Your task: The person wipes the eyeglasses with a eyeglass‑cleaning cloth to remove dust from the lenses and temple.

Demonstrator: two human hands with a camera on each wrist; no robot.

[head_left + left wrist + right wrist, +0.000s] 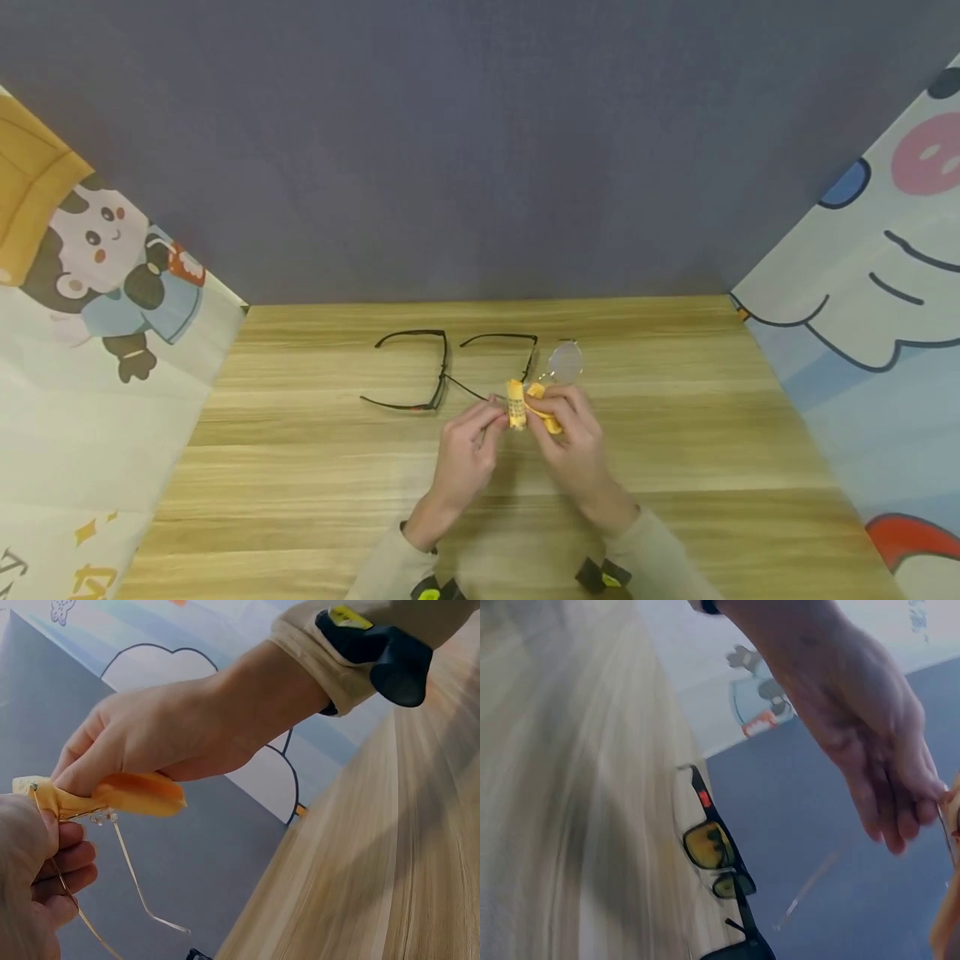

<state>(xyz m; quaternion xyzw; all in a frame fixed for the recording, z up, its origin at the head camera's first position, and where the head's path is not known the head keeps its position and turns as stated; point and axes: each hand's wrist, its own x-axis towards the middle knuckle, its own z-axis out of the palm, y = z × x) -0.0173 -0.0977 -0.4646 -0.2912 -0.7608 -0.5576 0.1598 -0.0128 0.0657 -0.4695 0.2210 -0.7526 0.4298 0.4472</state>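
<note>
Thin metal-framed eyeglasses [565, 362] are held up between both hands, one clear lens showing beyond the right fingers. A yellow cloth [516, 405], printed on one part, is folded about the other side of the frame. My left hand [467, 446] pinches the frame's edge beside the cloth. With thumb and fingers, my right hand [576, 429] grips the cloth over the frame. In the left wrist view the nose pads [105, 817] and a slim gold temple arm [131, 862] hang below the cloth [142, 796]. The covered lens is hidden.
Black-framed glasses [442, 371] lie on the wooden table [300, 500] to the left, with yellowish lenses [707, 846] in the right wrist view. A second black pair [534, 354] lies close behind the hands. A grey panel [480, 167] stands at the back, with printed side panels.
</note>
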